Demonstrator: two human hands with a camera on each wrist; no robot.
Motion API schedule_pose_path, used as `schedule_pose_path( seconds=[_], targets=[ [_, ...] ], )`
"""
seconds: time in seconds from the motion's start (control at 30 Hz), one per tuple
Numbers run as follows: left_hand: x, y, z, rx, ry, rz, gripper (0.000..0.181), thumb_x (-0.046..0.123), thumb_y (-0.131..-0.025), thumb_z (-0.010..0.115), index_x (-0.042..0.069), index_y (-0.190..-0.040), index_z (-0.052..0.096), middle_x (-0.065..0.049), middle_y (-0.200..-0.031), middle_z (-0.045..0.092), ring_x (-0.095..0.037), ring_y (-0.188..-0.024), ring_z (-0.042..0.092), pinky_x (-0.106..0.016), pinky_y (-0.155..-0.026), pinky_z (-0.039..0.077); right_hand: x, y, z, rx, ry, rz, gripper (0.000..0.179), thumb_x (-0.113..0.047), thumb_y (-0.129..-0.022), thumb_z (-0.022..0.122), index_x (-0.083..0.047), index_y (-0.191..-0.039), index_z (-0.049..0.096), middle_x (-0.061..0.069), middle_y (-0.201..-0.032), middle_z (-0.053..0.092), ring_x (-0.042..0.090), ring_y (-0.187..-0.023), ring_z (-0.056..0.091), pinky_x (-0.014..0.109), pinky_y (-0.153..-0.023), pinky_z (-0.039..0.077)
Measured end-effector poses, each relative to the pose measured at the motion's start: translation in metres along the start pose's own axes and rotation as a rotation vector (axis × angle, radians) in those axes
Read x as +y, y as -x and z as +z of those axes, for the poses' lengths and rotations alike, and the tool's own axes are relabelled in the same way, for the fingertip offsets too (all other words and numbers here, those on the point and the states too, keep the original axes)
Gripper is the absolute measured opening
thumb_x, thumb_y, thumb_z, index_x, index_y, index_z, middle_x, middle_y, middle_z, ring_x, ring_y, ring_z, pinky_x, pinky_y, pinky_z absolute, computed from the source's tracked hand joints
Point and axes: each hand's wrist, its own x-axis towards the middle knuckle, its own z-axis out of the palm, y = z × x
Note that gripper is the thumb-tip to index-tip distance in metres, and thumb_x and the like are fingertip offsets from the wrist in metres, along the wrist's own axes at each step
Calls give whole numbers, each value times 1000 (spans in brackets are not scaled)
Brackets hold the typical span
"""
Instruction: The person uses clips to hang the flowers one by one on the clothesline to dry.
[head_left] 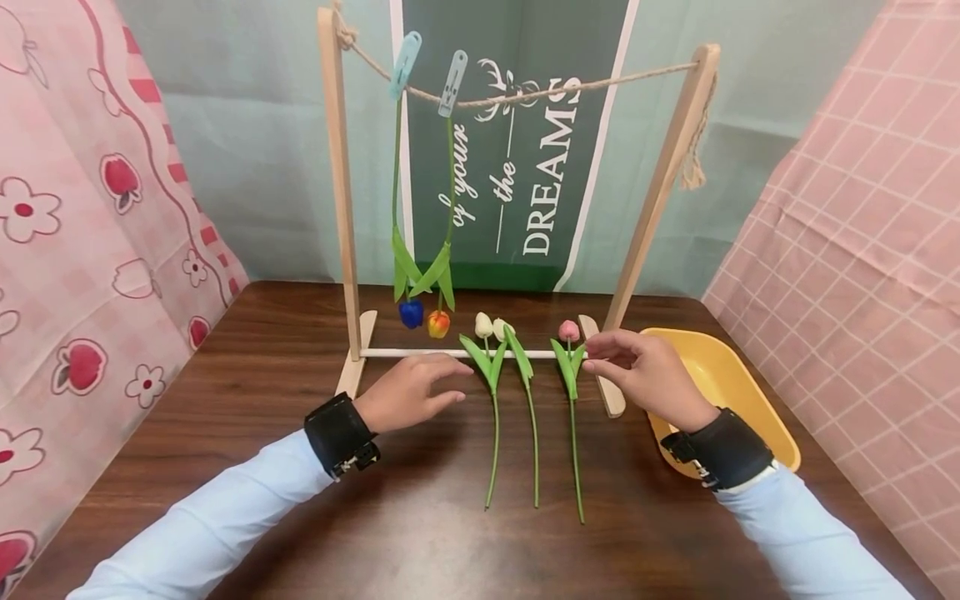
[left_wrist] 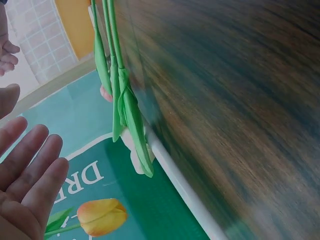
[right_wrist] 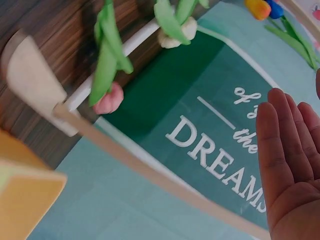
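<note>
My left hand (head_left: pixel 412 392), fingers extended and holding nothing, hovers just left of a white tulip (head_left: pixel 483 325). A second white tulip (head_left: pixel 531 408) lies beside it, both with green stems toward me. To their right is a pink tulip (head_left: pixel 569 331), its leaves close to the fingertips of my right hand (head_left: pixel 656 375). That hand's palm (right_wrist: pixel 295 210) shows bare in the right wrist view, fingers straight. From the rope (head_left: pixel 577 88) hang a blue tulip (head_left: pixel 411 314) and an orange-yellow tulip (head_left: pixel 438 324), heads down, their stems clipped by a blue clothespin (head_left: pixel 406 65) and a paler clothespin (head_left: pixel 453 83).
The rope runs between two wooden posts (head_left: pixel 341 183) joined low down by a white rod (head_left: pixel 412 353). A yellow tray (head_left: pixel 757 408) stands at the right, partly behind my right hand and wrist. Behind the frame hangs a green printed cloth (head_left: pixel 517 208).
</note>
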Motion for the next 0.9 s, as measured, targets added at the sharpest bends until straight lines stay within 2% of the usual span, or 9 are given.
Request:
schedule_pose_path(
  seconds=[0.23, 0.53, 0.73, 0.9],
  targets=[
    [-1, 0, 0, -14, -30, 18, 32, 21, -90, 73, 7, -118, 67, -4, -115, 66, -19, -112, 60, -34, -96, 47, 11, 8, -15, 18, 68, 5, 21, -8, -78, 82, -5, -97, 74, 4, -89, 72, 16, -75, 67, 19, -66, 53],
    [-3, 4, -1, 5, -46, 28, 33, 18, -87, 75, 7, -117, 68, -2, -114, 66, -16, -110, 60, -33, -94, 48, 24, 10, -30, 17, 158, -29, 21, -12, -77, 83, -8, -95, 73, 1, -88, 72, 16, -75, 68, 27, -67, 56],
    [-5, 6, 0, 14, -29, 41, 34, 16, -86, 76, 7, -117, 67, -3, -114, 66, -15, -109, 61, -33, -92, 49, 34, 13, -43, 9, 191, -15, 26, -10, -76, 84, -5, -99, 73, 3, -89, 72, 17, -76, 69, 23, -70, 55],
    [-5, 5, 2, 8, -18, 50, 33, 16, -86, 76, 6, -117, 67, -3, -113, 66, -15, -108, 61, -33, -92, 49, 42, 19, -52, -23, 215, 0, 28, -7, -76, 83, -1, -102, 72, 9, -92, 72, 20, -77, 70, 36, -69, 57]
  ],
)
